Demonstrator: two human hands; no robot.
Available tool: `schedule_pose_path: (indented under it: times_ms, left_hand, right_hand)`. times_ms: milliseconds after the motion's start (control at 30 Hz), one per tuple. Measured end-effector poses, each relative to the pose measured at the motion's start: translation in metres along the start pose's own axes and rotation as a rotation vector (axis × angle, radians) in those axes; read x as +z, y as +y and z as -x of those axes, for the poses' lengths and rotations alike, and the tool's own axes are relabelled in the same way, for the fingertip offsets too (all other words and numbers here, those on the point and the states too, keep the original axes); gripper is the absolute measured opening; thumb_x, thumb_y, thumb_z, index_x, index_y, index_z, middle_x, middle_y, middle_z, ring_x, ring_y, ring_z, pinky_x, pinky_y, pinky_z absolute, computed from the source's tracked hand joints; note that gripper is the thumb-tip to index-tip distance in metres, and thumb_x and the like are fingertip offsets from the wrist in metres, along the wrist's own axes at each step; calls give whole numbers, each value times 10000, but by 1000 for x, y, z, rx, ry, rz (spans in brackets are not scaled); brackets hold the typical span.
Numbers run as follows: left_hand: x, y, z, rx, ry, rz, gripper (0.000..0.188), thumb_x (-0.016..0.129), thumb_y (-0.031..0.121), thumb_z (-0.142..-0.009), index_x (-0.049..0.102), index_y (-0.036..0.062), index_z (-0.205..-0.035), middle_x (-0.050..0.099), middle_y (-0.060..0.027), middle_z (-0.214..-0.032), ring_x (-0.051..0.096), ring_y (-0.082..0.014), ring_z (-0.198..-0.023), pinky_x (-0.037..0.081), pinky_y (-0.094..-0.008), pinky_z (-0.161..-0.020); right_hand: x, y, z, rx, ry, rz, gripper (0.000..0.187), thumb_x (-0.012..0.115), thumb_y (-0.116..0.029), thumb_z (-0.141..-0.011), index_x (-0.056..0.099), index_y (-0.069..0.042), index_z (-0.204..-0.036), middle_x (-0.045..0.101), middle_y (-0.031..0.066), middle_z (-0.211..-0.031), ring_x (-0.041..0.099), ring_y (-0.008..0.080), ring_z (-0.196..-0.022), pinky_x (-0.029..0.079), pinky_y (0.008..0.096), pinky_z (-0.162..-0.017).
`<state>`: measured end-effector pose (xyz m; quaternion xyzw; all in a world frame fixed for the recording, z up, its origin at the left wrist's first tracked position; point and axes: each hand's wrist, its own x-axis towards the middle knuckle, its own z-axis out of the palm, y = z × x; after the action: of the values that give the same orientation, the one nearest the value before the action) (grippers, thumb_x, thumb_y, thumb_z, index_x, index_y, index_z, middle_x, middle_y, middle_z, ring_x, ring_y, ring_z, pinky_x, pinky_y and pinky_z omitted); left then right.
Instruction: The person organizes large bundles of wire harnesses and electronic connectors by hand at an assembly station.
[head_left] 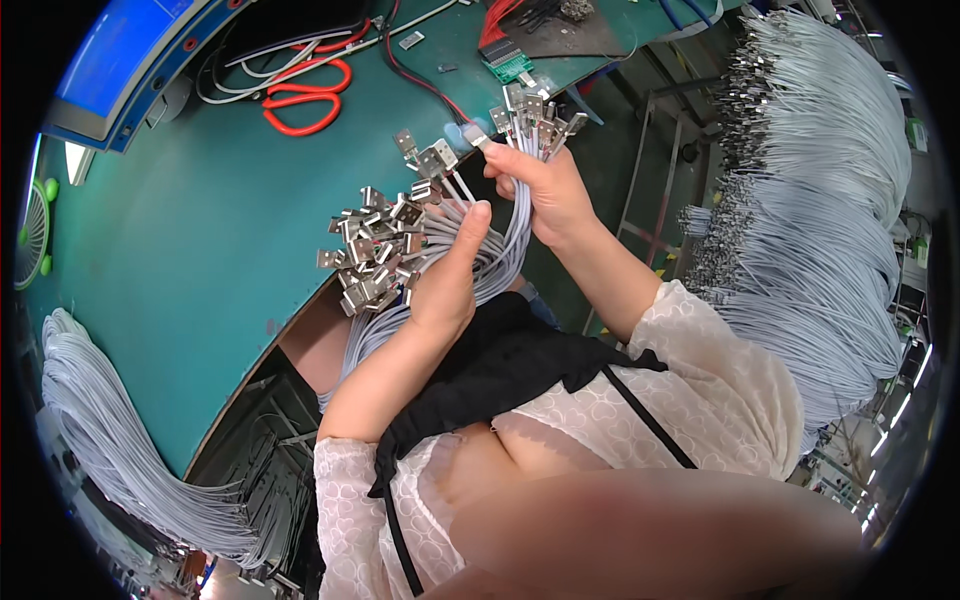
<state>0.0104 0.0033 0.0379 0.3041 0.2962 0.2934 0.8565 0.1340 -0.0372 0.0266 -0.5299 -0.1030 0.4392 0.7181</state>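
Note:
My left hand is closed around a thick bundle of grey USB cables, their bare metal plugs fanned out over the table's front edge. Its thumb points up along the cables. To the right, my right hand grips a smaller bunch of the same cables, plugs upward. Between its thumb and forefinger it pinches a single USB plug. That plug is close to a pale bluish piece on the end of a red and black wire; whether they touch I cannot tell.
On the green table lie red-handled scissors and a green circuit board with red wires. A blue-screened device stands at the far left. Large cable bundles hang at right and lie at lower left. A small green fan is at the left rim.

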Motion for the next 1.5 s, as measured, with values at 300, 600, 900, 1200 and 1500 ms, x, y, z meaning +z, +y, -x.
schedule_pose_path:
  times_ms: [300, 600, 900, 1200, 1500]
  left_hand:
    - [-3, 3, 7, -4, 66, -109, 136, 639, 97, -767, 519, 60, -821, 541, -5, -738, 515, -77, -665, 431, -227, -611]
    - [-11, -12, -9, 79, 32, -107, 189, 645, 80, -754, 541, 40, -907, 565, -29, -815, 534, -95, -740, 428, -225, -673]
    - [-22, -13, 0, 30, 26, -228, 197, 644, 88, -757, 548, 38, -922, 552, -19, -864, 512, -98, -799, 403, -221, -727]
    - [-22, -16, -2, 95, 120, -196, 191, 637, 62, -749, 525, 20, -898, 554, -41, -806, 536, -129, -738, 426, -250, -709]
    - [-18, -13, 9, -73, -112, -204, 211, 629, 44, -750, 528, 31, -935, 565, -42, -852, 539, -129, -801, 414, -250, -765]
  right_hand:
    - [8, 1, -3, -26, 3, -5, 155, 637, -126, -743, 556, -31, -836, 574, 48, -690, 516, 82, -575, 389, 191, -487]
    - [10, -1, -4, 58, -202, 41, 127, 624, -107, -754, 582, -14, -830, 590, 54, -701, 526, 90, -582, 428, 206, -540]
    - [-7, -1, 0, 42, -84, 2, 133, 618, -62, -727, 559, -15, -837, 569, 44, -685, 487, 71, -544, 355, 180, -465]
    - [5, -2, -2, 41, -129, 14, 100, 625, -76, -743, 572, -12, -799, 568, 29, -678, 515, 74, -574, 353, 163, -471]
    - [2, 2, 12, 62, -88, -27, 96, 623, -105, -757, 562, -30, -767, 560, 12, -646, 486, 53, -540, 347, 168, -459]
